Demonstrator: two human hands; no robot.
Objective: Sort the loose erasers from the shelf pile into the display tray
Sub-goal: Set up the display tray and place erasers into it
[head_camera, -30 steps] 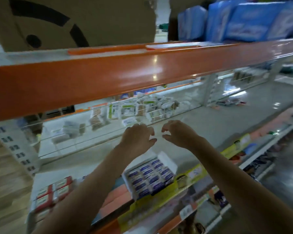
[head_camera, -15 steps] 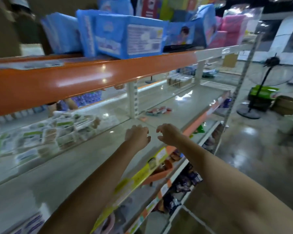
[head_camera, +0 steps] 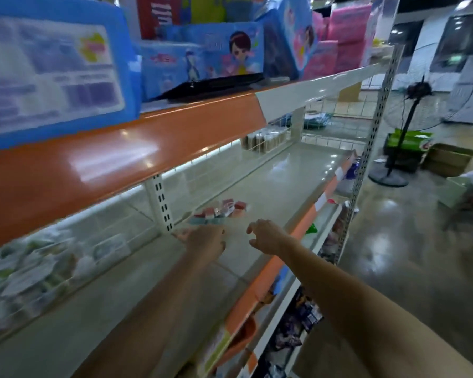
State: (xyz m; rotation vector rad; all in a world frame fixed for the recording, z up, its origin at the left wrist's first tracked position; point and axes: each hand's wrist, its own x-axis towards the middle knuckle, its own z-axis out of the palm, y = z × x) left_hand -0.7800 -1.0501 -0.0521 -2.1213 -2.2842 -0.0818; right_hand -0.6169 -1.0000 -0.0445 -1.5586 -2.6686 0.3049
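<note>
Item: view swung right since a second ago; the blue-eraser display tray has dropped out of frame, red eraser pile (head_camera: 224, 208) now ahead at twelve o'clock on the shelf (head_camera: 271, 186). I judge a fresh pickup begins. Left hand (head_camera: 205, 240) and right hand (head_camera: 265, 236): both extended, fingers loosely curled, holding nothing, just short of the pile.

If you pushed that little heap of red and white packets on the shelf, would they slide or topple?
The red and white packets look small and flat, so they would probably slide rather than roll. The shelf looks glossy, so a nudge may scatter them. They lie loosely heaped, likely light; both hands hover empty just short of them.
</note>
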